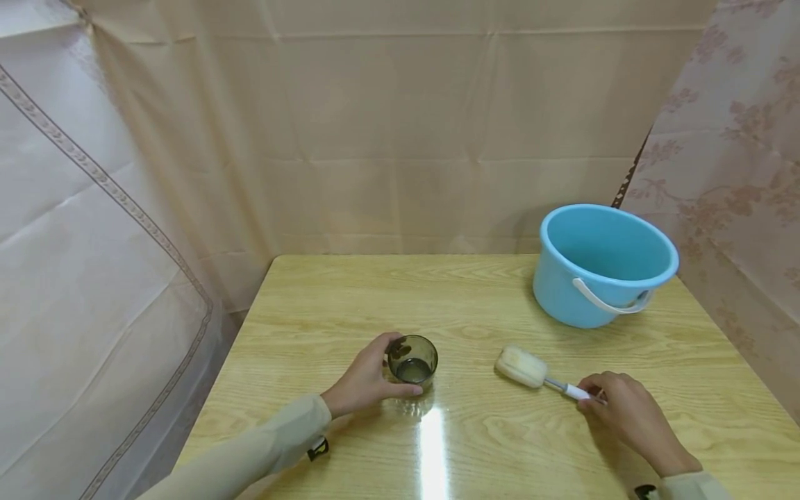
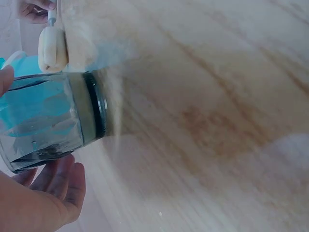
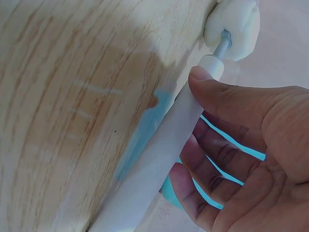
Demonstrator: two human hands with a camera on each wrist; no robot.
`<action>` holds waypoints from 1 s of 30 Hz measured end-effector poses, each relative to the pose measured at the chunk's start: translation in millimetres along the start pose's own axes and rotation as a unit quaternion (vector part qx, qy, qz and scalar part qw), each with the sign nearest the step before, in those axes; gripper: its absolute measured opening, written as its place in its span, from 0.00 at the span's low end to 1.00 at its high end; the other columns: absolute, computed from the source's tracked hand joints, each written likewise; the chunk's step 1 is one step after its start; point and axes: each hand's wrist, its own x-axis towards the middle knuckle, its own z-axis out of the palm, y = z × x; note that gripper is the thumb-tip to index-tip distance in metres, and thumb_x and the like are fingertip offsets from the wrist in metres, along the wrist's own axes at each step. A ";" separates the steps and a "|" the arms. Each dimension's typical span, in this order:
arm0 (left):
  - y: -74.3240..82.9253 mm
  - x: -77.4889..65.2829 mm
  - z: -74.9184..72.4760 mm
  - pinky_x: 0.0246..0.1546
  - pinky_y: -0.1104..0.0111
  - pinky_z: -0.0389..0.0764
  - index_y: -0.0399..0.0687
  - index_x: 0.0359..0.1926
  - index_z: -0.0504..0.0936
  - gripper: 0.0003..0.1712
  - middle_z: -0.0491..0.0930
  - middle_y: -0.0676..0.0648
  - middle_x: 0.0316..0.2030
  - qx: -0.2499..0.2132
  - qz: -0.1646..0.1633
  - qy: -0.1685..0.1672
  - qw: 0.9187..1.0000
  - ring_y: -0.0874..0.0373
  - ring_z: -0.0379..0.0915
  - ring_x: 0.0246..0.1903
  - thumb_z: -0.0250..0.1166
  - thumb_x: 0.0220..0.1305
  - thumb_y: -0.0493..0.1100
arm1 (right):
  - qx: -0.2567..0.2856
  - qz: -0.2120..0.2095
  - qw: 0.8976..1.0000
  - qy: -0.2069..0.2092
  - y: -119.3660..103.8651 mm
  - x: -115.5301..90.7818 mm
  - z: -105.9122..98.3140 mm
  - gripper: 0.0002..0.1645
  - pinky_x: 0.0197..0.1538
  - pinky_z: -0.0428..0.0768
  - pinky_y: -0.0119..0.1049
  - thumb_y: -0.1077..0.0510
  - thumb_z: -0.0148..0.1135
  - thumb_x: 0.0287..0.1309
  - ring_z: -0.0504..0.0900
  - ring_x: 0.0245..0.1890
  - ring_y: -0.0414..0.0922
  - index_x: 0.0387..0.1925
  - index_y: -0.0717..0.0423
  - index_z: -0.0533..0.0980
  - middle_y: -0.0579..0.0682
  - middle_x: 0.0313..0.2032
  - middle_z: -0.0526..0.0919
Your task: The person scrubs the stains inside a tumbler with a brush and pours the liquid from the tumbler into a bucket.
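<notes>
Near the middle of the table, a dark tinted glass (image 1: 412, 362) stands upright. My left hand (image 1: 369, 375) holds it from the left side, thumb at the near side and fingers at the far side. The left wrist view shows the glass (image 2: 53, 116) between thumb and curved fingers, its base at the tabletop. To the right lies a bottle brush (image 1: 523, 367) with a cream sponge head and white handle. My right hand (image 1: 631, 417) grips its handle (image 3: 159, 140), the thumb on one side and the fingers curled on the other.
A light blue bucket (image 1: 600, 278) with a white handle stands at the table's back right. The wood-grain table (image 1: 325, 298) reaches a hanging beige cloth (image 1: 400, 125) at the back. Patterned cloths hang at the left and right sides.
</notes>
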 end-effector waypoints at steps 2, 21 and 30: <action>0.2 0.3 -0.4 0.57 0.55 0.69 0.52 0.68 0.59 0.56 0.67 0.53 0.61 0.001 0.005 -0.005 1.000 0.55 0.66 0.59 0.76 0.42 0.64 | -0.002 -0.001 1.000 0.001 0.2 0.1 -0.1 0.09 0.31 0.73 0.40 0.59 0.76 0.43 0.75 0.28 0.40 0.30 0.51 0.83 0.42 0.26 0.80; 2.6 3.8 -4.9 0.59 0.54 0.67 0.55 0.70 0.59 0.57 0.64 0.54 0.64 -0.002 -0.014 -0.028 0.999 0.55 0.63 0.61 0.74 0.41 0.67 | -0.059 -0.048 0.996 0.039 -1.0 -1.9 1.6 0.14 0.27 0.73 0.42 0.54 0.78 0.39 0.77 0.26 0.42 0.31 0.52 0.85 0.42 0.26 0.81; 2.7 0.6 -6.3 0.60 0.53 0.66 0.58 0.70 0.60 0.58 0.65 0.54 0.64 -0.014 -0.022 -0.026 0.999 0.55 0.63 0.62 0.75 0.39 0.67 | -0.112 -0.081 0.986 0.090 -1.1 -3.3 3.8 0.15 0.21 0.64 0.35 0.55 0.78 0.37 0.69 0.23 0.40 0.32 0.53 0.85 0.40 0.25 0.78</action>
